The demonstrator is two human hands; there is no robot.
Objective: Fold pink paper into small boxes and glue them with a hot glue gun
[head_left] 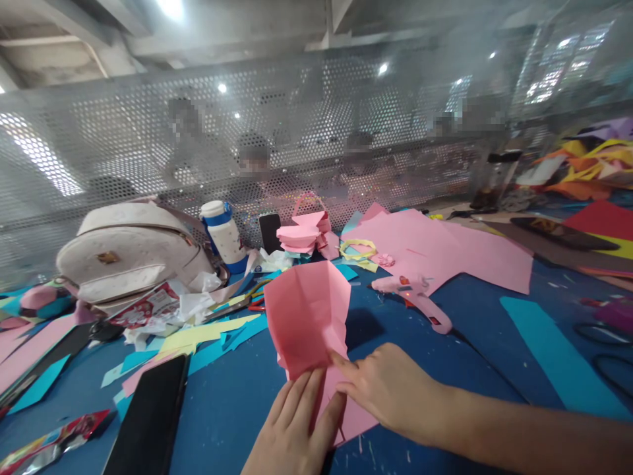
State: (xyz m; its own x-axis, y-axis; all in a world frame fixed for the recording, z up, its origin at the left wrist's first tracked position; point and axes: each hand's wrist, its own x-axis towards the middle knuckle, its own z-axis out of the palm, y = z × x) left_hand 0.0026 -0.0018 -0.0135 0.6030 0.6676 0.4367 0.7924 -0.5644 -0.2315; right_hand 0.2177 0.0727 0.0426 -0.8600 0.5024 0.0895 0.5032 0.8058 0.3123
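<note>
1. Pink folded paper (pixel 309 310) stands on the table (pixel 232 402), inside its far edge.
2. Left hand (pixel 291 429) lays fingers on it; right hand (pixel 395 389) touches with forefinger. Pinching, I cannot tell.
3. Better to press evenly, without denting.

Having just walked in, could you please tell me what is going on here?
A person has both hands on a creased pink paper piece, its far part standing up. The left hand rests on its near part, and the right hand has its index finger touching near the fold. A pink glue gun lies beyond the right hand on the blue table, untouched, with large pink sheets behind it.
</note>
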